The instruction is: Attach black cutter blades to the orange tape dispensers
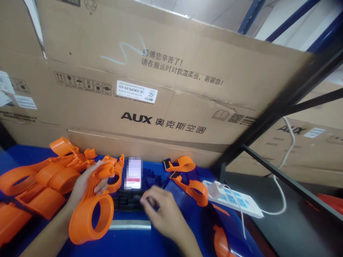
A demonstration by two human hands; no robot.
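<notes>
Above the bench [134, 242], the left hand [81, 185] is gripping an orange holder [91, 194] above its loop [77, 226], probably keeping that clear. The right hand [166, 210] is hovering half-curled beside black parts [124, 201]; whether it is pinching anything, I cannot tell. A phone [133, 173] is lying near the back edge, seemingly for viewing.

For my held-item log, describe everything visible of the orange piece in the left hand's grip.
The orange piece looks like smooth plastic: a broad open ring at the lower end, a ridged narrower part above, upper details blurred. It tilts, ring nearest the camera, over the blue surface, held at its narrower part by the left hand's grip.
</notes>
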